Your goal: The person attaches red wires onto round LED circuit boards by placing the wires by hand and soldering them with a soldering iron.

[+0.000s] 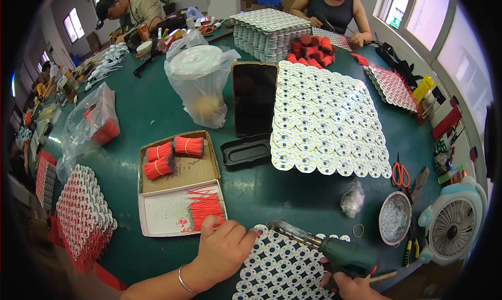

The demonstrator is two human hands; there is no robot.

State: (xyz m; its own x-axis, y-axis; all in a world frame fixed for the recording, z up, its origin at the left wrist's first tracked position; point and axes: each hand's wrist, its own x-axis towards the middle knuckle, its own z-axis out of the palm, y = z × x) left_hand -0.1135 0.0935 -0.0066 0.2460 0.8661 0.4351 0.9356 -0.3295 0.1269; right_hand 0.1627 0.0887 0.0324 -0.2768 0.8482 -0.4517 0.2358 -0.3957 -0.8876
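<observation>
In front of me lies a sheet of round white LED circuit boards (277, 261), joined in rows. My right hand (350, 287) grips the handle of a dark green soldering gun (348, 255). Its metal barrel points left, with the tip by the sheet's far left corner. At that corner my left hand (225, 250) is closed in a pinch; what its fingers hold, if anything, is too small to make out. Just beyond this hand, short red wires (205, 211) lie in a white box lid (157, 211). Bundled red wires (159, 166) sit in the cardboard box (204, 166) behind it.
A large LED board sheet (327, 119) leans beside a dark phone (254, 98). To the right are a metal bowl (395, 219), red-handled scissors (400, 173) and a small fan (454, 229). Wired board stacks (86, 211) stand left. Two people work across the table.
</observation>
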